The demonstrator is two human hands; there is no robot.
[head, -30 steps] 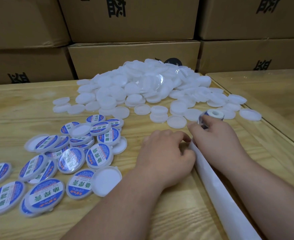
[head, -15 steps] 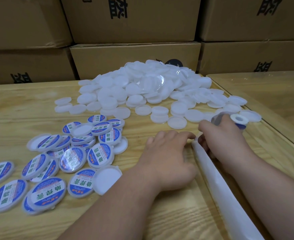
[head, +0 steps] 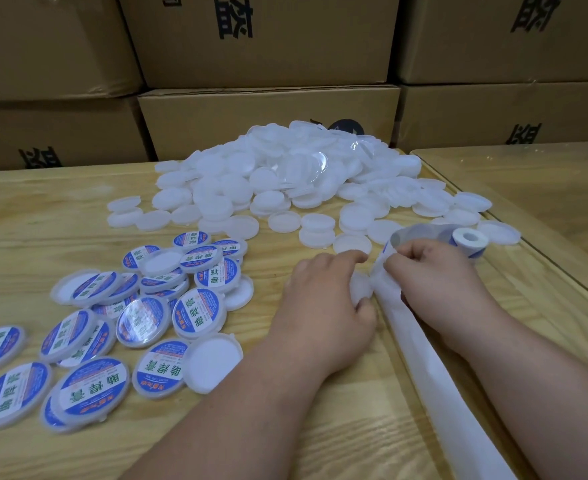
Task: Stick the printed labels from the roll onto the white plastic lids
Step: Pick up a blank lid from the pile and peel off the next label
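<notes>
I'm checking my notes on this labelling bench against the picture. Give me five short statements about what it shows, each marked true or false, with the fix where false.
1. The labelled lids lie to the left of the left hand. True.
2. The heap of plain white lids sits at the near edge of the table. False: it lies at the far side, before the cardboard boxes.
3. The right hand pinches the label strip. True.
4. The label roll stands left of both hands. False: it lies just beyond the right hand.
5. The left hand holds a lid with a blue label on it. False: the lid under its fingers shows white.
</notes>
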